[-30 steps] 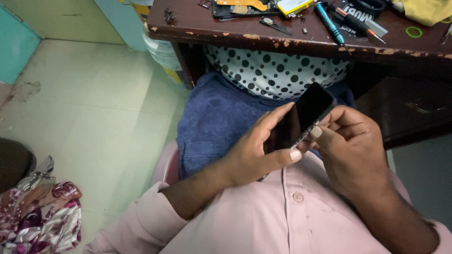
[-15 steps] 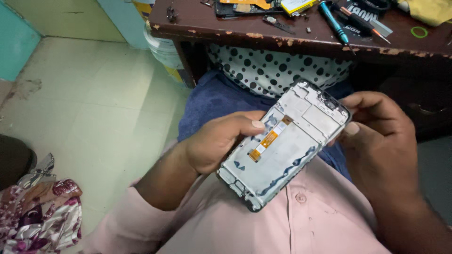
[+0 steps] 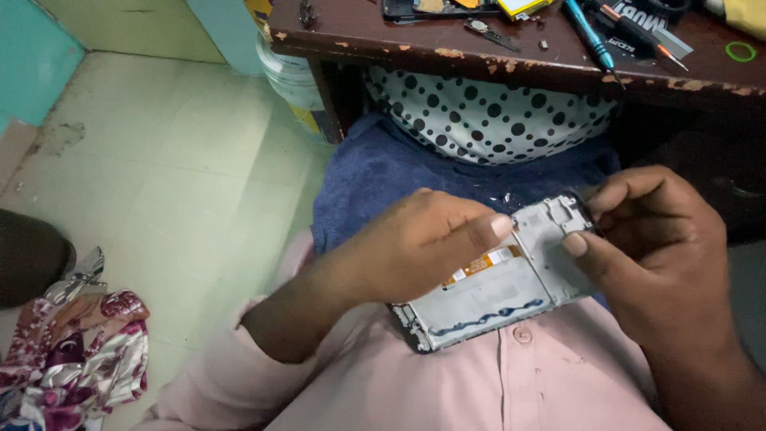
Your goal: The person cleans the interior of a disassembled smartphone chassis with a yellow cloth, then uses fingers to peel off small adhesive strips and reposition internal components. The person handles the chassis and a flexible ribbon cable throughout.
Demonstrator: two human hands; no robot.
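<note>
A phone frame with its back open lies against my pink shirt, showing a grey metal plate and an orange flex strip. My left hand covers its left side, with the thumb pressed on the upper edge. My right hand pinches the top right corner between thumb and fingers. Both hands hold the phone frame over my lap, above a blue towel.
A worn brown table edge runs across the top, with a blue screwdriver, small parts and a green ring on it. A polka-dot cloth hangs beneath it. A floral cloth lies on the tiled floor, lower left.
The phone was turned from its dark screen side to its open back, then lowered toward my shirt. My left hand moved over the frame and my right shifted to the top corner.
</note>
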